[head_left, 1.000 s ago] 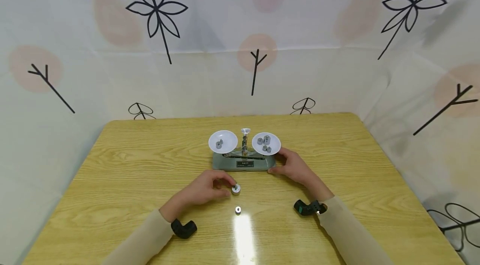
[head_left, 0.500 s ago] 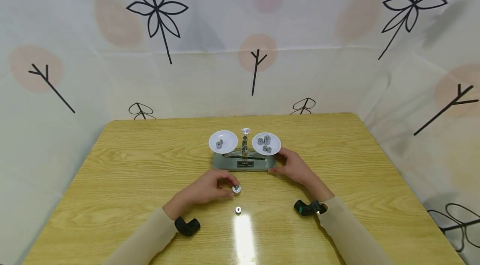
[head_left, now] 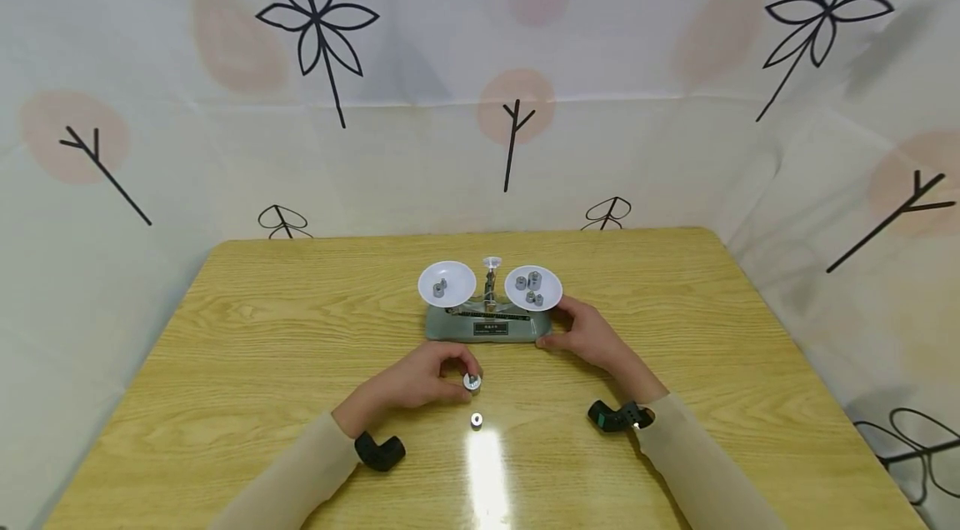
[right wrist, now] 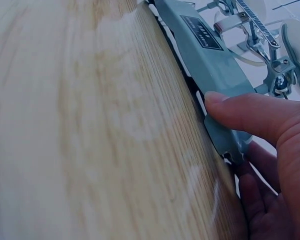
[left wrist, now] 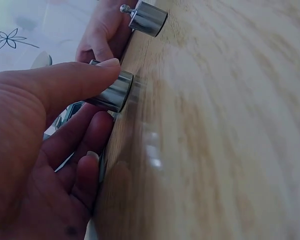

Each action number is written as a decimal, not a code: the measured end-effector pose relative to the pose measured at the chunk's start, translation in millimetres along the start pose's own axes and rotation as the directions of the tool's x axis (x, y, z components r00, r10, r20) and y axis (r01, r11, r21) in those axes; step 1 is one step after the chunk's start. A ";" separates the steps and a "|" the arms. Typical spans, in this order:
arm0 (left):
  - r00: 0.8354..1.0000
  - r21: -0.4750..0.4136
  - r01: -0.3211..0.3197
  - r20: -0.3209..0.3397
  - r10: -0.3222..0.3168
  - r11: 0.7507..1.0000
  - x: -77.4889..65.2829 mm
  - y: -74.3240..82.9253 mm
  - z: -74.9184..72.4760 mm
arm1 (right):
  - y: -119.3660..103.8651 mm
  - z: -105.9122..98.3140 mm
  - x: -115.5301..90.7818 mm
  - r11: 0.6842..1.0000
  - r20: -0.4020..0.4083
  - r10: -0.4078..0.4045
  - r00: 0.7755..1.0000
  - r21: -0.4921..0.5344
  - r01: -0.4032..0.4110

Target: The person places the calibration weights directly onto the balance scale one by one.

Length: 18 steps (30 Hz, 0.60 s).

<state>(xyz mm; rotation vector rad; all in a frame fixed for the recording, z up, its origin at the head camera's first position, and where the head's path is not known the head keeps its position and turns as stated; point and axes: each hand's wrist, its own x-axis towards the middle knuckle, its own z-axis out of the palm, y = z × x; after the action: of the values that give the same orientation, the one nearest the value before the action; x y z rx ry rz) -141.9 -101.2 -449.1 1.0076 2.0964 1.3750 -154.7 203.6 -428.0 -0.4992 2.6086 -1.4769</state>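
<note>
A balance scale [head_left: 489,330] with a grey-green base and two white pans stands on the table. My right hand [head_left: 588,336] grips the right end of its base; in the right wrist view the thumb [right wrist: 240,112] presses the front while fingers lie behind. Between thumb and fingertips, my left hand [head_left: 420,376] pinches a shiny cylindrical metal weight [head_left: 472,382] in front of the scale. Seen from the left wrist, the thumb [left wrist: 85,85] crosses that weight's side. I cannot tell whether it touches the wood. A smaller knobbed weight [left wrist: 149,20] stands apart on the table, nearer me.
Two small weights sit in the left pan [head_left: 456,272], and several more in the right pan [head_left: 551,284]. The wooden table [head_left: 262,330] ends at a patterned cloth backdrop [head_left: 420,163]. A bright light reflection lies on the wood at the front.
My left hand has shifted slightly right, its thumb and fingers closing around the larger weight. The right hand and the scale have stayed put.
</note>
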 end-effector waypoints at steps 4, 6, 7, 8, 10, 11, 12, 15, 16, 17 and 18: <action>1.000 -0.002 -0.003 0.001 0.003 1.000 0.1 -0.6 0.6 | -0.7 0.7 0.2 1.000 -0.004 0.003 1.000 -0.010 -0.003; 1.000 -0.001 0.000 0.001 0.000 1.000 0.1 -0.5 0.6 | 0.3 0.8 0.3 1.000 -0.005 -0.002 1.000 -0.014 0.002; 1.000 0.000 0.001 0.000 -0.001 1.000 -0.1 0.1 0.6 | 1.5 1.0 0.5 1.000 -0.006 -0.007 1.000 -0.014 0.007; 1.000 -0.001 0.003 0.000 -0.003 1.000 -0.3 0.8 0.6 | 5.6 2.0 1.5 1.000 -0.008 -0.010 1.000 -0.011 0.010; 1.000 0.005 0.000 -0.003 0.000 1.000 -0.6 1.4 0.8 | 16.0 3.8 3.9 1.000 -0.012 -0.016 1.000 -0.009 0.016; 1.000 0.010 -0.005 -0.005 0.005 1.000 -0.6 1.0 0.9 | 21.4 4.6 5.1 1.000 -0.013 -0.017 1.000 -0.009 0.017; 1.000 0.015 -0.009 -0.008 0.009 1.000 -0.6 0.5 1.1 | 26.7 5.2 6.2 1.000 -0.015 -0.017 1.000 -0.009 0.017; 1.000 0.025 -0.023 -0.014 0.023 0.999 -0.7 -0.9 1.5 | 40.2 6.2 9.4 1.000 -0.014 -0.008 1.000 -0.002 0.008; 0.999 0.026 -0.027 -0.016 0.028 0.999 -0.8 -1.5 1.6 | 41.9 5.8 9.6 1.000 -0.012 -0.007 1.000 -0.003 0.007; 0.999 0.026 -0.030 -0.017 0.031 0.999 -0.9 -2.1 1.7 | 42.8 5.4 9.7 1.000 -0.009 -0.006 1.000 0.000 0.006; 0.999 0.026 -0.032 -0.020 0.032 0.999 -1.1 -2.8 1.7 | 43.4 5.1 9.7 1.000 -0.006 -0.010 1.000 0.001 0.010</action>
<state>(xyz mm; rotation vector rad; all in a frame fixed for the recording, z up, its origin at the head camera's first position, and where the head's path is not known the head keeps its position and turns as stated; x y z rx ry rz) -140.9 -101.8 -452.3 1.0458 2.1265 1.3823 -172.6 216.8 -466.8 -0.5090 2.6134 -1.4855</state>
